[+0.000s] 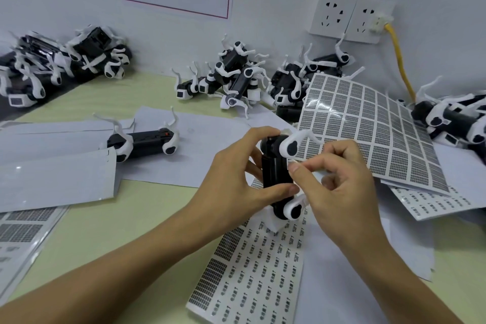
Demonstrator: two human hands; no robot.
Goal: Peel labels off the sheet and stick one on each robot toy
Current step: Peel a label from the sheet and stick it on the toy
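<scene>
A black-and-white robot toy (276, 171) stands on end above the table, gripped by my left hand (236, 179) with fingers curled round its black body. My right hand (339, 181) pinches something small and pale between thumb and forefinger right at the toy's side; I cannot tell whether it is a label. Under the toy lies a label sheet (252, 271) with many spots peeled. A second, fuller label sheet (373, 129) leans up at the right. Another robot toy (147, 142) lies on white paper to the left.
Piles of robot toys sit along the wall: far left (65, 60), middle (228, 79), and right (452, 118). White backing papers (57, 173) cover the left table. Wall sockets (349, 18) with a yellow cable (399, 60) hang at the back right.
</scene>
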